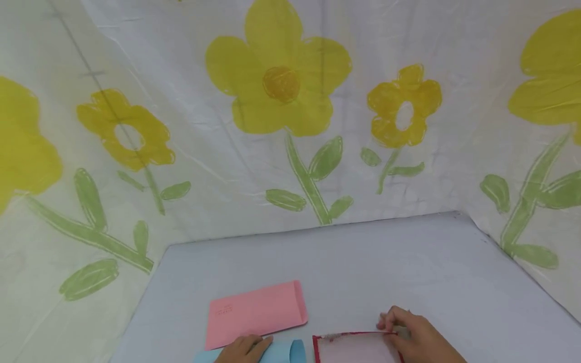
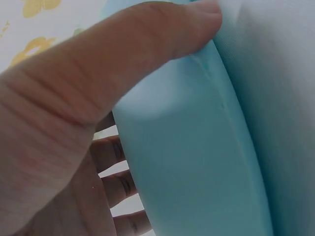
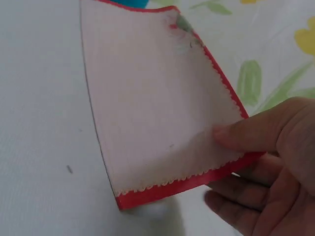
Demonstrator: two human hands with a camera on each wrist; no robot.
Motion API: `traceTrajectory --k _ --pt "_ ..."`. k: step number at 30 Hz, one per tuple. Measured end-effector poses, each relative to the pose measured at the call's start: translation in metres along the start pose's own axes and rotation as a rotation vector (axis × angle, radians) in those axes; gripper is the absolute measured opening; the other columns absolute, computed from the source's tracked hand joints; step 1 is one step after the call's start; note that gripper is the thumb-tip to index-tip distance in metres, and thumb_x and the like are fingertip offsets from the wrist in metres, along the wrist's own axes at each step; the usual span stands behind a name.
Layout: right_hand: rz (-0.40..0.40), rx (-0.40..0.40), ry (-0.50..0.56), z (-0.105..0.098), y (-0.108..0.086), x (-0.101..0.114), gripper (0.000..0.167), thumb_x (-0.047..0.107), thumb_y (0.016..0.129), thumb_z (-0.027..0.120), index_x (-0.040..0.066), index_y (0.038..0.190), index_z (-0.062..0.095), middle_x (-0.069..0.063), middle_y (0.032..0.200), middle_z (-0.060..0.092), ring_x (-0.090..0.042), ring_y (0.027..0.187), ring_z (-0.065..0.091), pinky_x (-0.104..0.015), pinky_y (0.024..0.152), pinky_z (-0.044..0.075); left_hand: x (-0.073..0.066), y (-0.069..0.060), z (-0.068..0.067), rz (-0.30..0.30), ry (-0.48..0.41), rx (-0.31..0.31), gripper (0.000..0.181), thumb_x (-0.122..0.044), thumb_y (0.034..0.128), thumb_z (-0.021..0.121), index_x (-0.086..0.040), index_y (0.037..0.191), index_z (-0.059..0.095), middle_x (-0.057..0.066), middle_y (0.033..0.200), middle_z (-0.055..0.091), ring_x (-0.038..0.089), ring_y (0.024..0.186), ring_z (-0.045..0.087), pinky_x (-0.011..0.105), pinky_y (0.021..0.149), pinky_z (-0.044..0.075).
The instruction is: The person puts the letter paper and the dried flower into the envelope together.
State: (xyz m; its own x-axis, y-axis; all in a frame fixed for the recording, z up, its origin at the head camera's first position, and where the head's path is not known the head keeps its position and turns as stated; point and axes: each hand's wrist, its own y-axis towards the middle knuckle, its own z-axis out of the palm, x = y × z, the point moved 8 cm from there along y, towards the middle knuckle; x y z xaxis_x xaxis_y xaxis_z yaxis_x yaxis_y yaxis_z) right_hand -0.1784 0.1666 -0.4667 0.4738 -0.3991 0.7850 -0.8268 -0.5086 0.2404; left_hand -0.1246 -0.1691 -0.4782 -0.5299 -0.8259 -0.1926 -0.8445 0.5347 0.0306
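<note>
On the pale table (image 1: 386, 272) | left hand (image 1: 245, 350) grips light-blue paper envelope (image 1: 282, 351) | right hand (image 1: 415, 338) pinches rectangular white red-edged card (image 1: 358, 349) near one corner | status: both held, card outside envelope; pink paper envelope (image 1: 256, 310) unheld beyond

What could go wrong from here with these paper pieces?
The rectangular, red-edged pale card, pinched near one corner by the right hand, might bend or slip. The left hand might crease the light-blue paper piece with the curled end it grips, or nudge the rectangular pink paper envelope lying close by.
</note>
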Motion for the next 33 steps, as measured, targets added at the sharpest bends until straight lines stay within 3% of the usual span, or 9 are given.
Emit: traceTrajectory --k 2,5,10,14,20,25,29,33 --pt "-0.04 0.029 0.165 -0.001 0.0 0.006 0.017 0.005 0.096 0.067 0.015 0.095 0.054 0.001 0.098 0.068 -0.011 0.097 0.066 -0.025 0.075 0.056 0.0 0.001 0.0 -0.023 -0.005 0.027 0.085 -0.078 0.0871 0.05 -0.008 0.133 0.064 -0.001 0.11 0.06 0.013 0.096 0.056 0.037 0.086 0.055" --pt "-0.058 0.038 0.328 -0.004 0.004 0.013 0.013 -0.001 0.095 0.065 0.007 0.098 0.054 -0.005 0.087 0.067 -0.009 0.081 0.065 -0.028 0.065 0.056 0.001 0.001 0.001 -0.047 -0.009 0.056 0.087 -0.079 0.0865 0.049 -0.009 0.135 0.063 -0.001 0.112 0.06 0.013 0.097 0.056 0.038 0.087 0.055" --pt "0.1 0.027 0.456 -0.006 0.004 0.011 0.014 0.004 0.096 0.065 0.002 0.102 0.053 -0.003 0.083 0.067 -0.009 0.075 0.062 -0.024 0.065 0.054 0.001 0.001 0.001 -0.055 -0.017 0.05 0.087 -0.079 0.0864 0.049 -0.009 0.135 0.063 0.0 0.115 0.061 0.016 0.1 0.058 0.04 0.088 0.055" --pt "0.234 0.075 0.57 0.01 -0.002 0.007 0.021 0.009 0.095 0.067 -0.001 0.108 0.053 -0.002 0.084 0.064 -0.008 0.065 0.055 -0.02 0.059 0.05 0.0 0.0 0.0 -0.043 -0.01 0.017 0.086 -0.078 0.0878 0.048 -0.008 0.134 0.064 0.001 0.115 0.062 0.016 0.101 0.059 0.04 0.088 0.055" --pt "0.272 0.112 0.635 0.032 -0.005 0.004 0.024 0.008 0.098 0.064 -0.003 0.118 0.058 -0.015 0.102 0.065 -0.015 0.071 0.065 -0.026 0.065 0.057 -0.003 -0.002 -0.001 -0.039 0.042 -0.066 0.084 -0.079 0.0874 0.047 -0.009 0.131 0.066 -0.001 0.111 0.062 0.015 0.097 0.059 0.039 0.085 0.056" --pt "0.24 0.124 0.686 0.041 -0.004 0.006 0.025 0.005 0.098 0.062 -0.006 0.121 0.058 -0.015 0.099 0.064 -0.02 0.078 0.069 -0.029 0.072 0.059 -0.006 -0.001 -0.003 -0.03 0.081 -0.131 0.082 -0.079 0.0877 0.047 -0.011 0.13 0.067 -0.003 0.11 0.061 0.015 0.097 0.058 0.039 0.083 0.056" --pt "0.194 0.184 0.755 0.048 -0.002 0.009 0.026 0.002 0.099 0.058 -0.014 0.12 0.056 -0.017 0.099 0.068 -0.021 0.087 0.07 -0.03 0.076 0.059 -0.007 -0.001 -0.006 -0.013 0.1 -0.173 0.08 -0.077 0.0887 0.048 -0.01 0.129 0.067 -0.002 0.11 0.06 0.017 0.099 0.058 0.04 0.085 0.055" --pt "0.217 0.21 0.764 0.05 -0.003 0.006 0.028 0.002 0.1 0.057 -0.017 0.12 0.054 -0.019 0.1 0.068 -0.021 0.089 0.07 -0.029 0.076 0.059 -0.009 -0.002 -0.007 0.008 0.113 -0.212 0.08 -0.077 0.0885 0.05 -0.01 0.127 0.069 -0.003 0.108 0.06 0.016 0.098 0.058 0.039 0.084 0.055"
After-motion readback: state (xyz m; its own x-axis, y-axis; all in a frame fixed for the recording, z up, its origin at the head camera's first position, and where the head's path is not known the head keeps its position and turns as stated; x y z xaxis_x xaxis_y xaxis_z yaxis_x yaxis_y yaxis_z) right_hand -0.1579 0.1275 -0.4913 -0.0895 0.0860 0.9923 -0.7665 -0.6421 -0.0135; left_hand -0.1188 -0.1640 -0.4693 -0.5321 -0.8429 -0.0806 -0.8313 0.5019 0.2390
